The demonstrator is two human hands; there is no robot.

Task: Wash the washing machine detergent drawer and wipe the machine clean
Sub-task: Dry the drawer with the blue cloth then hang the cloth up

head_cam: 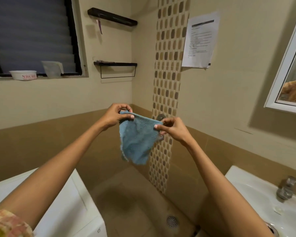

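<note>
1. A blue cloth is held up in the air in front of the tiled wall, pinched at its top edge by both hands, and hangs limp below them.
2. The left hand is closed on the cloth's corner at 10 o'clock from the cloth's middle; the right hand is closed on the opposite corner at 2 o'clock.
3. The step in hand is judged to be the opening out of the cloth before wiping.
4. For this to be done well, the top edge should be drawn taut between the two pinches, so that folds are shaken out and a flat face is offered to the surface.
5. The cloth should then be folded into a pad, so that a clean side can be turned out later.
6. The washing machine lies at 7 o'clock from the hands, well below them and under the left forearm.
7. The sink with its tap lies at 4 o'clock; no detergent drawer is seen.
</note>
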